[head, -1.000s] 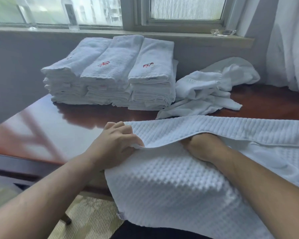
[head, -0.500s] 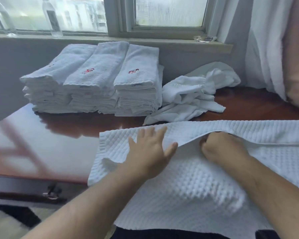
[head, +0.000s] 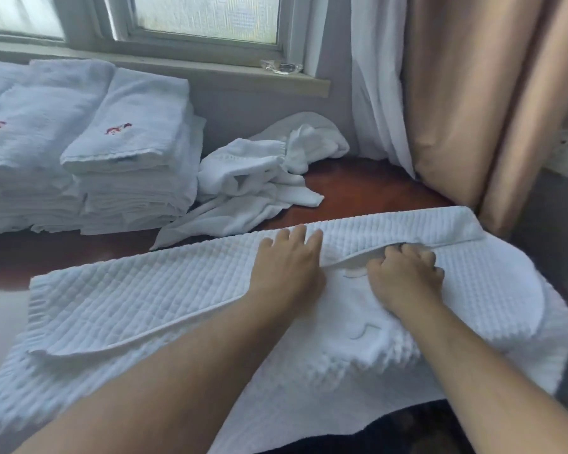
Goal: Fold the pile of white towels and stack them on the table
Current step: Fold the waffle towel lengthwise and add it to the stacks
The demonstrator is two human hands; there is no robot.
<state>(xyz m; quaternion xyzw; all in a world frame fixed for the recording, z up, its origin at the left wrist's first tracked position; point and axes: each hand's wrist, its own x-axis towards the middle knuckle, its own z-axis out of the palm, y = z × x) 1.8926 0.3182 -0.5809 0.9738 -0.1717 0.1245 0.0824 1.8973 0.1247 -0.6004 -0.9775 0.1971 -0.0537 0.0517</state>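
towel [head: 138, 306] | left hand [head: 287, 267] flat, fingers straight, pressing fold | right hand [head: 404, 273] curled, gripping edge

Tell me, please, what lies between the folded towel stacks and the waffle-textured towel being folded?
Head view: bare reddish-brown wooden table and a crumpled white towel pile.

Spread towel [head: 145, 303] is laid at front of tabletop [head: 368, 188]; folded stacks [head: 89, 165] set behind-left, w/ loose pile [head: 253, 178] just right of them.
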